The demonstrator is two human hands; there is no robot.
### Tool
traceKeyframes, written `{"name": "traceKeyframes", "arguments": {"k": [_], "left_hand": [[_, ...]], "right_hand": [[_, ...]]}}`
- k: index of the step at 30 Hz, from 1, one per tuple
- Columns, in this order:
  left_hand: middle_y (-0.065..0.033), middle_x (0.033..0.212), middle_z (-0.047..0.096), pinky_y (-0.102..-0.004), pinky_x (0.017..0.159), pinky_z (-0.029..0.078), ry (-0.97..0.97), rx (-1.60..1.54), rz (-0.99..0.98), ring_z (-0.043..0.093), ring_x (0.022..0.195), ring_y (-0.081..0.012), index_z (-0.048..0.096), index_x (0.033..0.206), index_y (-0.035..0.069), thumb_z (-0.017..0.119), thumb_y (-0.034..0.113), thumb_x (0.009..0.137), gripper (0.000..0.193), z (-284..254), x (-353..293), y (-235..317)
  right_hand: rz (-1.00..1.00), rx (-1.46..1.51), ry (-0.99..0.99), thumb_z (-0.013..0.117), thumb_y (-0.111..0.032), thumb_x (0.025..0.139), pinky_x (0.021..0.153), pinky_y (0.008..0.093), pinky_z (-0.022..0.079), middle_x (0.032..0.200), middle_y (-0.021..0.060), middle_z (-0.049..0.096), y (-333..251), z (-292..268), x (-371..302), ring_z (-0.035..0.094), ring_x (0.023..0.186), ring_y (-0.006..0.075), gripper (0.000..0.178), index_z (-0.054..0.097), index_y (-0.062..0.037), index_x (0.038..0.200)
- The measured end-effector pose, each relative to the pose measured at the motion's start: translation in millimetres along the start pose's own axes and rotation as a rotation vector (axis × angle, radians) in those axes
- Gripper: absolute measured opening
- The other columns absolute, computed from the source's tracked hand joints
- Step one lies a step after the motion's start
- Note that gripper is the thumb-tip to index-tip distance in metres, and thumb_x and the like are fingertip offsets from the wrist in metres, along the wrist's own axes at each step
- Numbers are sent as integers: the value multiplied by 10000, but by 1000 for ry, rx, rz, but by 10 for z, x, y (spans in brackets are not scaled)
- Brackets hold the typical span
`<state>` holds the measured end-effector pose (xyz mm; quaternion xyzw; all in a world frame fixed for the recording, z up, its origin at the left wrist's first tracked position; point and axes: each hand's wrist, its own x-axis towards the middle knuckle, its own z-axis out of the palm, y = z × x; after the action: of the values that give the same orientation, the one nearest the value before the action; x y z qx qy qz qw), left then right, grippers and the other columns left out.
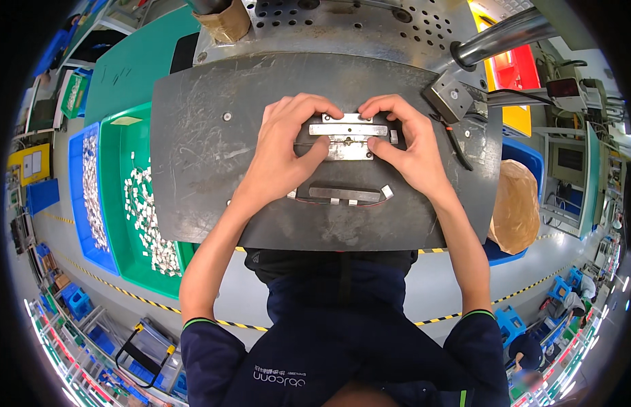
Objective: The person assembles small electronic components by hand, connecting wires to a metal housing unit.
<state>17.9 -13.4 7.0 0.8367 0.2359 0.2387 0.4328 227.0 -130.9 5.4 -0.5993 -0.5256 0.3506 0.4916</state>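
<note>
A silvery metal fixture [349, 152] lies on the dark work plate [193, 169], with a narrow metal bar [348, 129] across it. My left hand [269, 163] curls round the left part of the bar, thumb at its near edge and index finger at its far side. My right hand [418, 152] mirrors this on the right. What the fingertips press on is partly hidden. Beside the right fingers stands a small white piece [394, 136]. Nearer to me lies a loose dark metal bar [344, 193], with several small white pieces and a thin red wire along it.
On the left are a green bin [135, 261] and a blue bin [106, 252], both with many small white pieces. A metal block [448, 96] and a black cable [459, 150] sit at the plate's right. Beyond is a brown paper bag [515, 203]. A perforated machine bed [369, 34] lies behind.
</note>
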Motion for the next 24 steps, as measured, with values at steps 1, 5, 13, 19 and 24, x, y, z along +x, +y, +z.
{"name": "traceKeyframes", "arguments": {"k": [1,5,13,19,24], "left_hand": [[-25,1168,684,-407,1094,352,1,0,0,613,1120,-239,682,1138,104,669,9,822,330,2,1,-8],[-22,1160,686,-402,1106,348,30,-33,48,618,1108,-234,683,1138,103,651,-30,807,358,9,-8,-23],[-8,1127,685,-374,1090,370,59,-146,-27,636,1022,-193,688,1134,94,640,-58,793,376,5,-40,-47],[-7,1110,676,-376,1067,373,61,-111,-14,630,954,-186,688,1132,92,657,-43,802,357,24,-46,-53],[-10,1178,686,-353,1044,385,43,-69,12,594,1004,-183,672,1145,96,677,-60,819,362,23,-41,-52]], "right_hand": [[3,-7,-2,708,42,779,963,316,450,1155,43,696,-1,-2,-2,642,1077,191,334,673,-51,1098],[-17,8,-10,705,35,793,1007,330,459,1203,60,683,8,10,-9,655,1098,212,310,702,-47,1091],[-382,-392,-52,773,-48,819,1058,445,448,1353,94,645,28,108,-108,595,1239,317,334,825,-165,1128],[-468,-456,-58,788,-39,799,1043,456,469,1380,105,645,42,99,-89,612,1242,329,342,831,-158,1116],[-504,-487,-55,797,-35,777,1012,454,498,1365,105,662,45,84,-69,636,1210,335,345,831,-146,1101]]}}
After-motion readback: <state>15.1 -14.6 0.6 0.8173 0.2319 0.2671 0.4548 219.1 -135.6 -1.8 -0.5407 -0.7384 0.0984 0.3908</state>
